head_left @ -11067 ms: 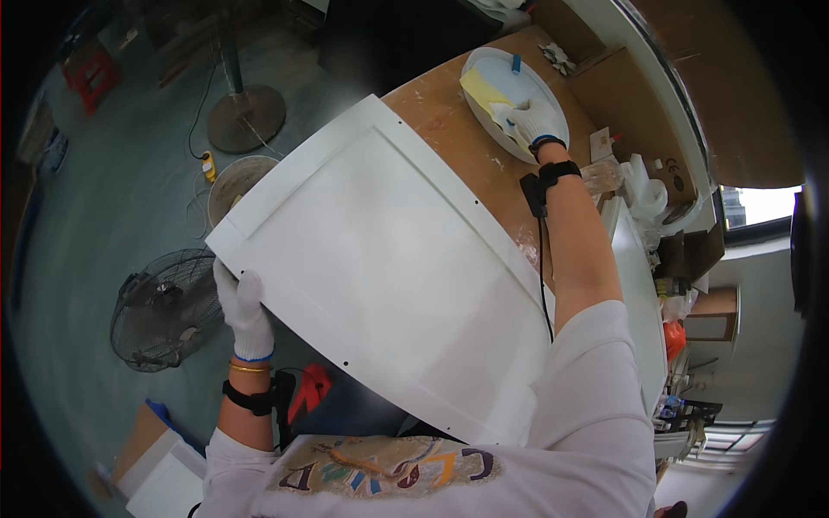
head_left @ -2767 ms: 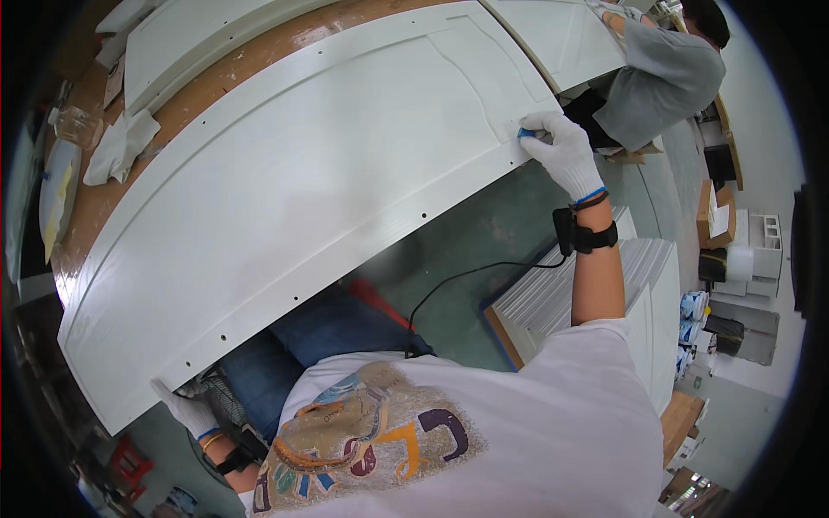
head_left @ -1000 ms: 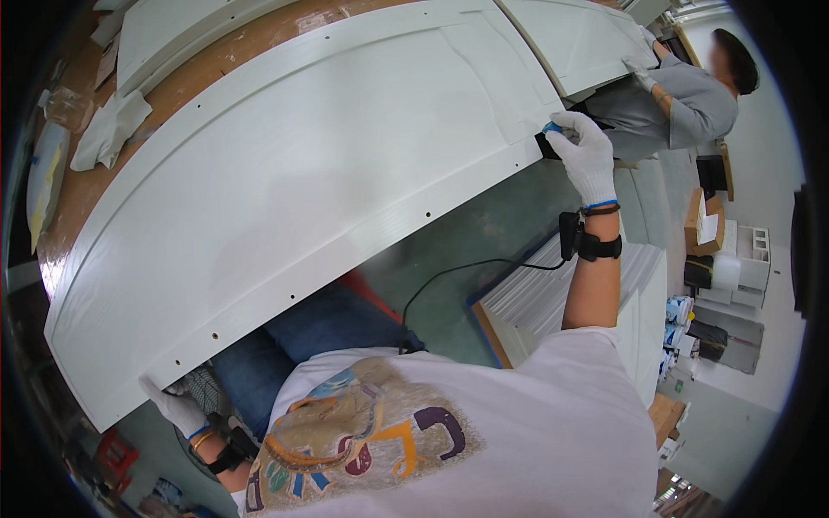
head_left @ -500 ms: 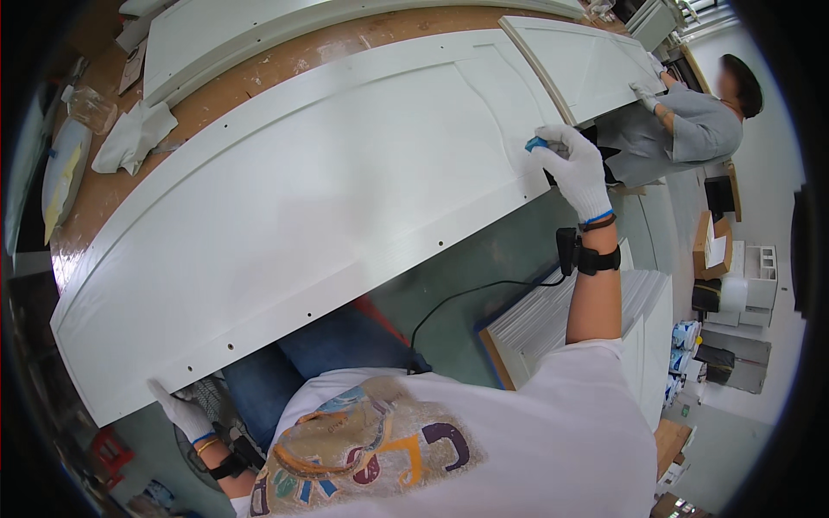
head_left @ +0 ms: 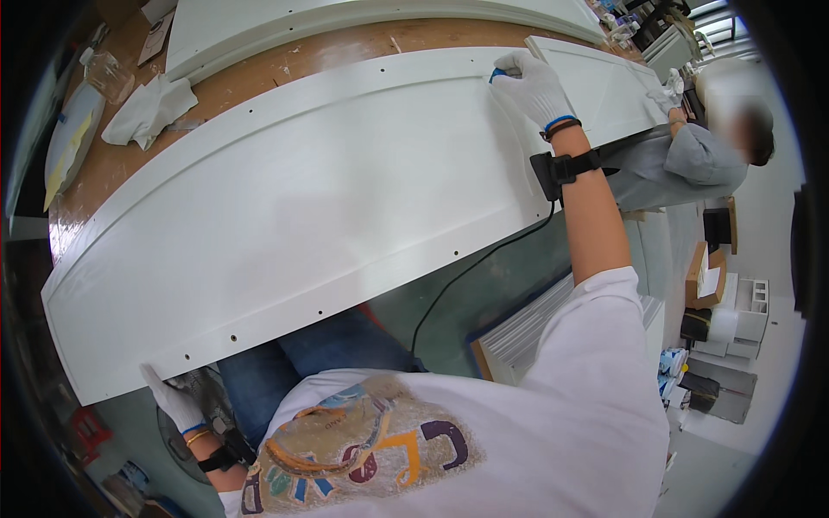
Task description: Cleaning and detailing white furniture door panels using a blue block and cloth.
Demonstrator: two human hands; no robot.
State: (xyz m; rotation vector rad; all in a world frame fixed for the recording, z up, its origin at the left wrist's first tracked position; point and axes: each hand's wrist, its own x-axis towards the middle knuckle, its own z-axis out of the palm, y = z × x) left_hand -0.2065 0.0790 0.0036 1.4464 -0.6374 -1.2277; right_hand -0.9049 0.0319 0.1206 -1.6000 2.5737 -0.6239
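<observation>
A long white panel point(head_left: 285, 190) with raised molding and a row of small holes along its near edge lies in front of me. My right hand point(head_left: 531, 86), in a white knitted glove, pinches a small blue block point(head_left: 497, 75) over the panel's far right part. The block is mostly covered by my fingers. At the near left edge of the panel rests my gloved left hand point(head_left: 171, 399). Its thumb side shows against the edge, while its other fingers are hidden, partly beneath the panel.
On the brown table point(head_left: 259, 82) lie a crumpled white cloth point(head_left: 150, 110), a clear plastic bottle point(head_left: 107, 78) and another white panel point(head_left: 345, 19). A co-worker in grey point(head_left: 673, 168) handles a white panel point(head_left: 596, 86) at the right. Stacked panels point(head_left: 527, 328) stand beside me; a black cable point(head_left: 449, 289) hangs from my right wrist.
My right hand has moved away from the panel's near right edge toward its far edge, with the blue block still held. My left hand stays at the near left edge. The co-worker has leaned nearer.
</observation>
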